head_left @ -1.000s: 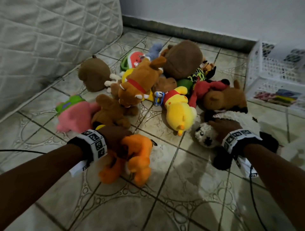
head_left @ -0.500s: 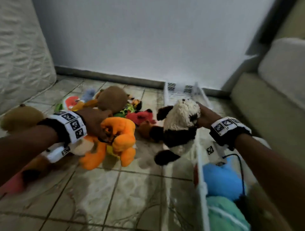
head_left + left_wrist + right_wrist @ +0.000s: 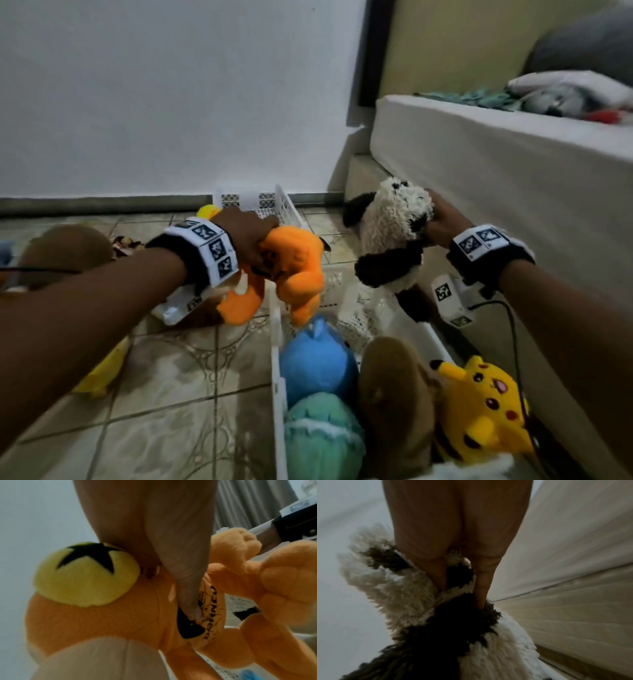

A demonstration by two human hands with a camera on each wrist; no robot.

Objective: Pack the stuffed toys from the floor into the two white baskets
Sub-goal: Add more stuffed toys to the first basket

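My left hand [image 3: 251, 240] grips an orange plush toy [image 3: 291, 270] in the air over the left wall of the near white basket [image 3: 276, 377]. In the left wrist view my fingers [image 3: 187, 588] dig into the orange plush toy [image 3: 102, 622], which carries a yellow ball with a black star [image 3: 85, 574]. My right hand [image 3: 442, 222] holds a shaggy black-and-white panda plush [image 3: 394, 240] above the same basket; its fur [image 3: 412, 595] fills the right wrist view around my fingers [image 3: 482, 582]. Inside the basket lie a blue plush [image 3: 318, 363], a teal plush [image 3: 322, 435], a brown plush [image 3: 394, 394] and a yellow plush [image 3: 486, 407].
A second white basket [image 3: 253, 202] stands further back by the wall. More plush toys lie on the tiled floor at left, among them a brown one [image 3: 68, 246] and a yellow one [image 3: 102, 373]. A bed [image 3: 513, 171] runs along the right side.
Both hands lifted their toys off the floor pile and swung right. The orange plush and the panda now hang over the near basket instead of lying on the tiles.
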